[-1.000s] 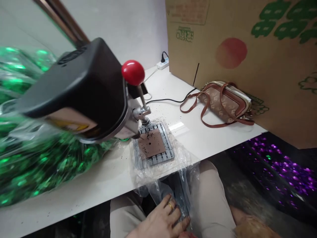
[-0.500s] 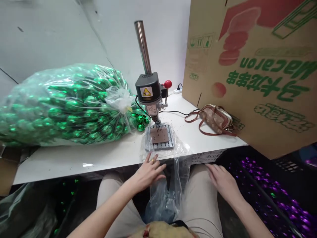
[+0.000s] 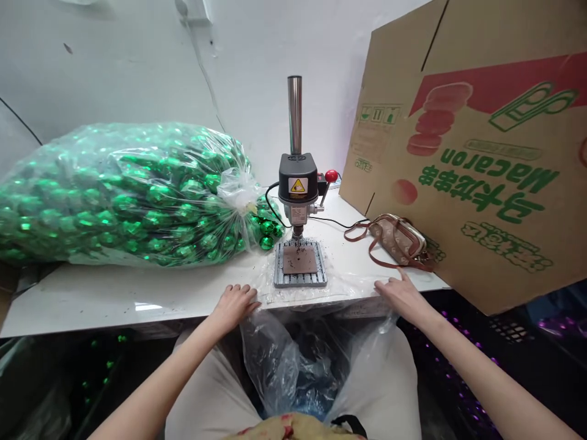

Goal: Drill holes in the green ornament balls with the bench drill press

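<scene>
A clear plastic bag (image 3: 293,360) hangs over the table's front edge, its upper part spread under the drill press (image 3: 299,183). My left hand (image 3: 236,304) is closed on the bag's left side at the edge. On the right, my right hand (image 3: 400,296) grips the bag's other side, thumb and fingers bent, index finger pointing toward the handbag strap. Between and beyond my hands stands the small drill press, with a black motor housing and a red-knobbed lever. A brown plate (image 3: 300,259) with a small hole lies on its slotted base (image 3: 300,281), among dark crumbs.
A large clear sack of green shiny balls (image 3: 137,201) lies on the white table (image 3: 114,293) at left. A brown handbag (image 3: 398,238) rests at right against a big cardboard box (image 3: 458,183). Purple shiny items (image 3: 468,391) sit low at right.
My left hand has moved left and my right hand has come up to the table edge. The bag is now spread wide between them. The view has shifted.
</scene>
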A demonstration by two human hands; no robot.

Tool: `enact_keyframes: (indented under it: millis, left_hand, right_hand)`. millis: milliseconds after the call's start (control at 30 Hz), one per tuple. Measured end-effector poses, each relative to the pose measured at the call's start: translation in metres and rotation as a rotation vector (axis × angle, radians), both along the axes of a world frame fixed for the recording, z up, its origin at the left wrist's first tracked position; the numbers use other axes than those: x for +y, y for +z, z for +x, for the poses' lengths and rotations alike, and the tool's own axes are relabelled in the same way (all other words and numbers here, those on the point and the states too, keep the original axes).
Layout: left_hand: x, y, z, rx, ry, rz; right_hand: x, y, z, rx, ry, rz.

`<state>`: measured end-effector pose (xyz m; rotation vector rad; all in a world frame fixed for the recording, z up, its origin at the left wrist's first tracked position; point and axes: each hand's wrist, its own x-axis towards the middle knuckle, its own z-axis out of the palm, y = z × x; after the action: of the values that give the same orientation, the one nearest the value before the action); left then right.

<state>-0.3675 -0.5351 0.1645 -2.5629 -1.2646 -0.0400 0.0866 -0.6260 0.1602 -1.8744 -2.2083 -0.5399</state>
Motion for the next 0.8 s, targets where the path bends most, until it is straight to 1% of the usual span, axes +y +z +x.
enact_keyframes:
  millis: [33,100,167,233,267,300,367,433,467,533,600,667,733,800]
  left_hand:
    - [0.004,-0.001,-0.004,0.001,0.044,-0.017]
    - [0.007,-0.001,-0.008,-0.007,0.118,-0.039]
    - [0.005,-0.001,-0.007,-0.035,0.172,-0.026]
    - [0.000,-0.002,-0.002,-0.100,0.177,0.052]
    - [-0.004,-0.003,0.003,-0.144,0.146,0.107]
    - [-0.009,-0.004,0.010,-0.193,0.085,0.158]
    - [-0.018,-0.008,0.028,-0.287,-0.104,0.215]
    - [-0.027,-0.012,0.050,-0.367,-0.280,0.219]
    - [-0.031,-0.015,0.061,-0.411,-0.332,0.214]
    - [-0.036,-0.017,0.081,-0.520,-0.354,0.197]
    - [-0.034,-0.017,0.093,-0.677,-0.314,0.162]
    - [-0.022,-0.011,0.096,-0.898,-0.199,0.113]
    - [0.003,0.000,0.092,-1.164,-0.025,0.017]
    - [0.040,0.015,0.087,-1.393,0.111,-0.145]
  right_hand:
    - [0.005,0.006,0.012,0.007,-0.025,0.006]
    - [0.014,0.016,0.021,0.026,-0.057,0.026]
    - [0.020,0.022,0.012,0.065,-0.072,0.061]
    - [0.025,0.024,-0.007,0.110,-0.046,0.099]
    - [0.027,0.025,-0.019,0.131,-0.024,0.116]
    - [0.030,0.023,-0.031,0.150,-0.002,0.127]
    - [0.039,0.018,-0.052,0.176,0.028,0.139]
    - [0.049,0.008,-0.067,0.186,0.031,0.142]
    - [0.054,0.002,-0.072,0.188,0.026,0.143]
    - [0.062,-0.007,-0.075,0.194,0.018,0.144]
    - [0.069,-0.013,-0.073,0.206,0.017,0.147]
    - [0.075,-0.013,-0.068,0.232,0.018,0.162]
    - [0.080,-0.011,-0.063,0.268,0.020,0.181]
    - [0.084,-0.008,-0.061,0.296,0.034,0.188]
